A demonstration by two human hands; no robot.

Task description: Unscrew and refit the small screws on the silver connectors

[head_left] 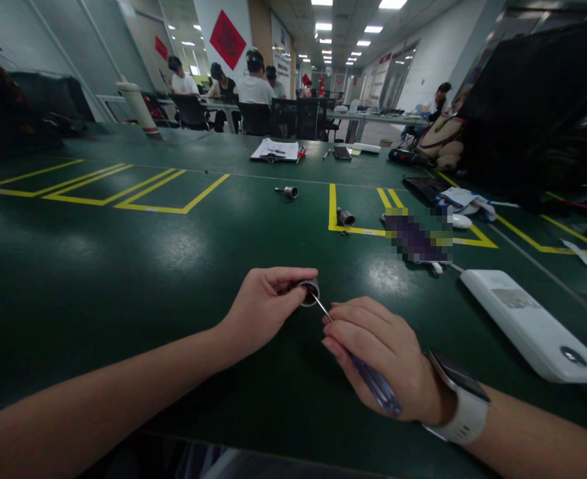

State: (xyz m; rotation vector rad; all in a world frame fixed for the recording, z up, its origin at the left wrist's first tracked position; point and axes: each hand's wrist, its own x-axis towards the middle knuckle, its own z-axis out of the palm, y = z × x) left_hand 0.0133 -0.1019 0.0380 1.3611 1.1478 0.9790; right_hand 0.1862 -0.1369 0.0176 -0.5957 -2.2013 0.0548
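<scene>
My left hand (pixel 266 306) pinches a small round metal part (pixel 310 291) just above the green table (pixel 123 266), fingers closed around it. My right hand (pixel 377 349) grips a screwdriver with a blue translucent handle (pixel 375 384); its thin shaft points up-left into the metal part. The two hands sit close together near the table's front edge. A white watch is on my right wrist.
A white power bank (pixel 532 326) lies right of my hands. Further back lie two small metal parts (pixel 288 192) (pixel 346 217), white gloves (pixel 465 199), papers (pixel 276 150) and a black bag (pixel 537 113). Yellow tape marks boxes on the table. Several people sit at far desks.
</scene>
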